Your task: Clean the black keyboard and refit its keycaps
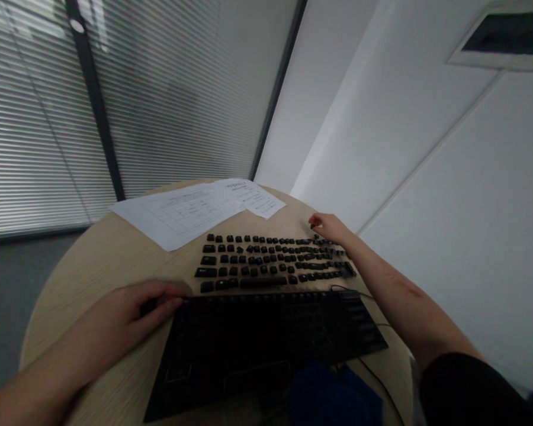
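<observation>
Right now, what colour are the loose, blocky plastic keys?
The loose, blocky plastic keys are black, seen best in the head view.

Dim grey light through blinds [173,118]

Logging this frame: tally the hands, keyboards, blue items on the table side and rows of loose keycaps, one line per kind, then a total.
Hands: 2 (left hand, right hand)
Keyboard: 1
Blue cloth-like item: 1
Rows of loose keycaps: 5; single caps are too small to count surely
Total: 9
</observation>
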`<state>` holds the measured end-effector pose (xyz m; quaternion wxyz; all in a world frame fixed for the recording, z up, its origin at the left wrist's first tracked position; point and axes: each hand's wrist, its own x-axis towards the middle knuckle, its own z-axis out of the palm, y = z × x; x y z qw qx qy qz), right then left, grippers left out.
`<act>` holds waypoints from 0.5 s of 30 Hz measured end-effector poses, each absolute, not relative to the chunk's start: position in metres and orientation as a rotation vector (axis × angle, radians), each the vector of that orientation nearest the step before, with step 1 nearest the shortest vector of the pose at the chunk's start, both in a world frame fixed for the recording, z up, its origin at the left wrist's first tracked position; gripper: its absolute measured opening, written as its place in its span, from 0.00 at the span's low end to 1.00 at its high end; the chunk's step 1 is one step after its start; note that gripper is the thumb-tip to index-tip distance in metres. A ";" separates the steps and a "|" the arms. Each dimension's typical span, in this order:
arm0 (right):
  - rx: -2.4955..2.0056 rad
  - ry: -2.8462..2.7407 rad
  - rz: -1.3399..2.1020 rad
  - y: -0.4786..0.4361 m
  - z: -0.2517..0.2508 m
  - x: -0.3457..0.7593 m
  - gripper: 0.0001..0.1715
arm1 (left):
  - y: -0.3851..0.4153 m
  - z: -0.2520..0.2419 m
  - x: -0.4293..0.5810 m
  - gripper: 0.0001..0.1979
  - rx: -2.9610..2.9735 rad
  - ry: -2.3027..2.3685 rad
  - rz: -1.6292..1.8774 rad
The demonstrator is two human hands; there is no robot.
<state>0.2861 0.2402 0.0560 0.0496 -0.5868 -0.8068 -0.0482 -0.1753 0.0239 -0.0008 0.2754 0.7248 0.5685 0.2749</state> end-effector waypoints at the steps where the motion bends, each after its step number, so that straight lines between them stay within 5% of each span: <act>1: -1.725 -2.439 -0.126 0.227 0.061 0.286 0.17 | 0.024 -0.001 -0.175 0.24 1.947 1.532 0.734; 6: -1.373 -2.422 0.210 0.133 0.076 0.289 0.17 | 0.029 -0.007 -0.178 0.25 1.945 1.555 0.688; 15: -1.456 -2.373 0.527 0.044 0.048 0.306 0.22 | 0.037 -0.023 -0.186 0.28 1.954 1.596 0.688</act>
